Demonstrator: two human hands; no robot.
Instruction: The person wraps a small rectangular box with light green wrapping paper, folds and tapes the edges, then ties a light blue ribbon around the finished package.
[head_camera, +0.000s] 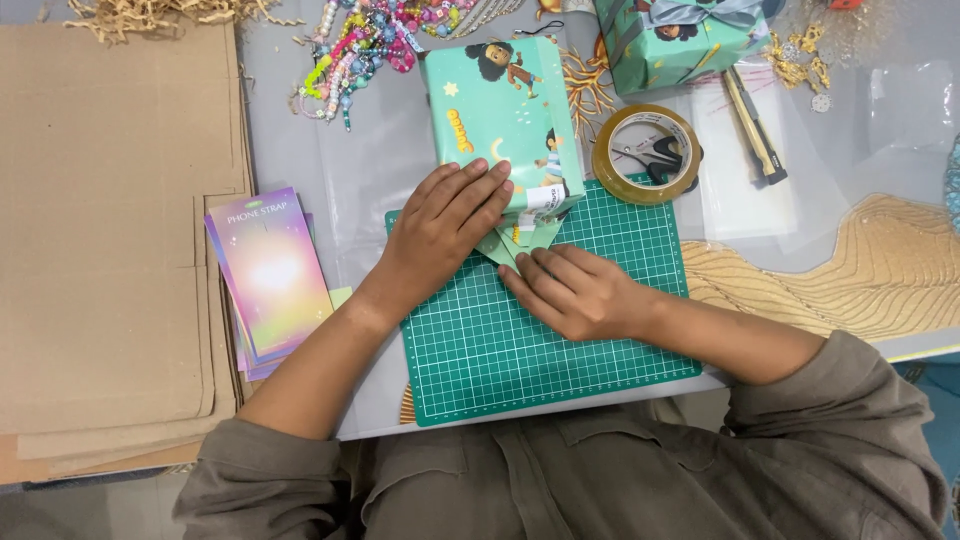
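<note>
From the head camera, my left hand (445, 225) lies flat, fingers together, pressing down the near end of the box (503, 125) wrapped in teal paper, which sits half on the green mat (540, 345). My right hand (575, 290) presses its fingertips on the paper flap (518, 245) folded out below the box, gripping nothing. A tape roll (647, 153) lies just right of the box; 1 stack of cards (270, 275) lies left of the mat

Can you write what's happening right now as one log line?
left hand: pressing teal cartoon-print wrapped box | right hand: creasing its paper end flap | surface: green gridded cutting mat
</note>
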